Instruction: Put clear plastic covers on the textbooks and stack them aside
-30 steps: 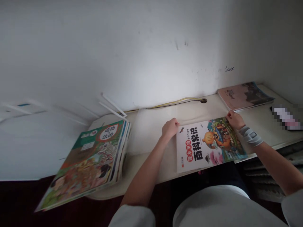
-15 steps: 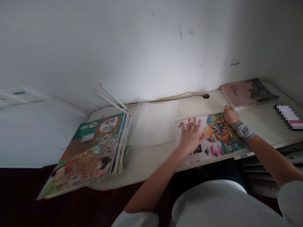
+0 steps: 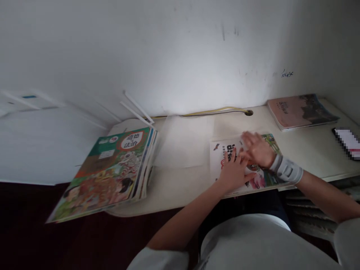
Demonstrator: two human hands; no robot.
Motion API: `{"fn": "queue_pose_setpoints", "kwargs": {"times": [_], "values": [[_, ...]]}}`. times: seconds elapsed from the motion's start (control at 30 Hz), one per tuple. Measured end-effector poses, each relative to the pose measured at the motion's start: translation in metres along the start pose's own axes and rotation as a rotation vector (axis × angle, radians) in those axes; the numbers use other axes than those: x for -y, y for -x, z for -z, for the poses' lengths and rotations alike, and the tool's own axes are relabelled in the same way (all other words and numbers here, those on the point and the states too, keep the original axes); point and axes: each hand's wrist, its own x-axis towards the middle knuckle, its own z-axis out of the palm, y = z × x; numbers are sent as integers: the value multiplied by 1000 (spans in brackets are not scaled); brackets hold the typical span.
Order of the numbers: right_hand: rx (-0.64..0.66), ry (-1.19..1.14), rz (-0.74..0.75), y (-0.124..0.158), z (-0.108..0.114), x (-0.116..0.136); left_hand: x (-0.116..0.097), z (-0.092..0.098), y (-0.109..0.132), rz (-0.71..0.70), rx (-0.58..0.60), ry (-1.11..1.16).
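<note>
A colourful picture book (image 3: 221, 153) with a white and illustrated cover lies flat on the pale desk (image 3: 182, 183) near its front edge. My left hand (image 3: 234, 172) rests flat on the cover with fingers spread. My right hand (image 3: 257, 150), with a grey band on the wrist, lies open across the cover just above and beside the left hand, fingers stretched to the left and slightly blurred.
A stack of illustrated books (image 3: 112, 172) sits at the desk's left end and overhangs the edge. A pinkish book (image 3: 300, 110) lies at the back right, a dark phone (image 3: 347, 140) beside it. A cable (image 3: 213, 111) runs along the wall to a hole (image 3: 248, 112).
My left hand went from the book's left edge onto the cover and slid lower. My right hand left the top right corner and moved left onto the cover, opening flat.
</note>
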Motion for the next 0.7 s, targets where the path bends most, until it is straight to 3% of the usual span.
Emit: {"fn": "queue_pose_setpoints", "kwargs": {"times": [0.07,0.13,0.3,0.43,0.57,0.7], "values": [[77,-125,191,4,-7,23,0,-1,1,2,-4,-5],[127,-174,211,8,-16,25,0,-2,1,6,3,-14],[117,-83,25,21,-29,-32,11,2,4,-3,42,-4],[104,-25,-148,35,-32,-71,43,8,12,119,88,-39],[63,-6,-302,45,-36,-86,79,17,20,281,66,-94],[-19,23,-535,43,-35,-91,97,29,15,441,-39,-169]]}}
